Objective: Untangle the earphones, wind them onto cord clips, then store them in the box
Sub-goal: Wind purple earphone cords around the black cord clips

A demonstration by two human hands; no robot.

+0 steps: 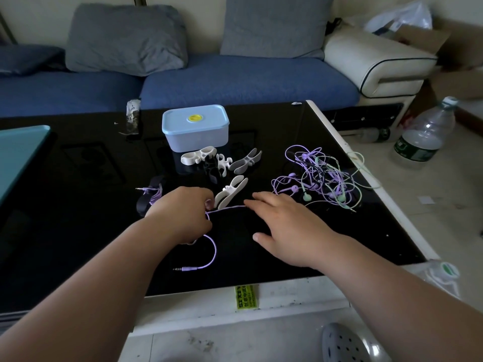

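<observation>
Purple thin rubbery earphone cord (213, 246) centre frame, pinched in my left hand (183, 212); right hand (285, 231) flat, fingers spread, touching it (good anchor). I'd wind taut, even turns onto the white plastic cord clip (230, 192).

Tangled purple earphones (321, 176), white clips (199, 155), lidded box (194, 133)

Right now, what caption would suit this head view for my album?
Left hand pinches purple cord beside white clip; right hand open near the tangle, lidded box behind.
</observation>
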